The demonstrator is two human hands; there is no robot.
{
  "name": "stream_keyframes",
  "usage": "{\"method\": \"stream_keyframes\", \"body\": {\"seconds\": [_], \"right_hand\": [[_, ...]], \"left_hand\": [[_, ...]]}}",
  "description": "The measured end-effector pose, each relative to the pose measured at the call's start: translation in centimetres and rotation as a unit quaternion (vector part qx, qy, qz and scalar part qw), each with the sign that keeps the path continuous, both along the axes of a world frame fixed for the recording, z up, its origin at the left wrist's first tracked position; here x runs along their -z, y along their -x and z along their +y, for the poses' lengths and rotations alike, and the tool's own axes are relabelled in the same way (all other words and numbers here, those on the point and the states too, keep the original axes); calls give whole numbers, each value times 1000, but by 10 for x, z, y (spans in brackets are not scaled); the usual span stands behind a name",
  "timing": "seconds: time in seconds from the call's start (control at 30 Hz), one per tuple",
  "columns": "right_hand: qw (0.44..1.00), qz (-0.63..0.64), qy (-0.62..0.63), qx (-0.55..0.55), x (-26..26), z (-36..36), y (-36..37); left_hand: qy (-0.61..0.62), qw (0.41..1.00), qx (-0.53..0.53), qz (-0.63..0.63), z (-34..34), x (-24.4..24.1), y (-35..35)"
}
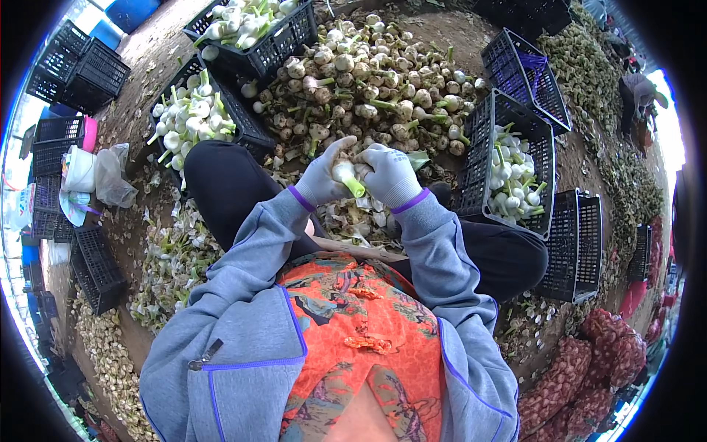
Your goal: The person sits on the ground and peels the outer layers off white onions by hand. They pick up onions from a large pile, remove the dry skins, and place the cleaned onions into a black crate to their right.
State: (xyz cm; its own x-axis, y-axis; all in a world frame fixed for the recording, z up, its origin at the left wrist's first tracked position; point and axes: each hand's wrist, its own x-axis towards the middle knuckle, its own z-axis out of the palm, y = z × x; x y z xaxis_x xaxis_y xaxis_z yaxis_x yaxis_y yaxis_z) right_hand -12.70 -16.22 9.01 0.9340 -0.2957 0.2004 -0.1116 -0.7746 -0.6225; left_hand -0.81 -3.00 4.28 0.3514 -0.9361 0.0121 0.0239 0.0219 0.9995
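Note:
In a pale work glove, my left hand (326,174) is closed around a garlic bulb (345,174), its cut green stem angled down to the right. My right hand (388,172), gloved too, presses its bent fingers against the right side of that bulb; whether it grips anything of its own is hidden. Beyond both hands lies a heap of soil-stained garlic bulbs (381,83) with short stems. Peeled skins (359,221) are scattered on the ground below my hands.
Cleaner white garlic fills black plastic crates at upper left (259,55), at left (240,119) and at right (474,177). More black crates stand at right (571,248) and far left (96,271). Red mesh sacks (558,370) lie lower right. A person (640,96) is far right.

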Motion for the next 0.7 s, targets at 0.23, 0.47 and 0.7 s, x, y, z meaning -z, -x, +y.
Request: {"method": "stream_keyframes", "body": {"seconds": [0.23,0.47,0.7], "right_hand": [[990,-35,-37,130,27,-1,-2],[983,-8,1,186,43,1,-1],[951,95,-13,295,74,-25,-2]], "left_hand": [[39,985,-116,125,-7,13,6],[73,976,-204,-13,-2,34,-9],[187,937,-112,274,-2,15,-8]]}}
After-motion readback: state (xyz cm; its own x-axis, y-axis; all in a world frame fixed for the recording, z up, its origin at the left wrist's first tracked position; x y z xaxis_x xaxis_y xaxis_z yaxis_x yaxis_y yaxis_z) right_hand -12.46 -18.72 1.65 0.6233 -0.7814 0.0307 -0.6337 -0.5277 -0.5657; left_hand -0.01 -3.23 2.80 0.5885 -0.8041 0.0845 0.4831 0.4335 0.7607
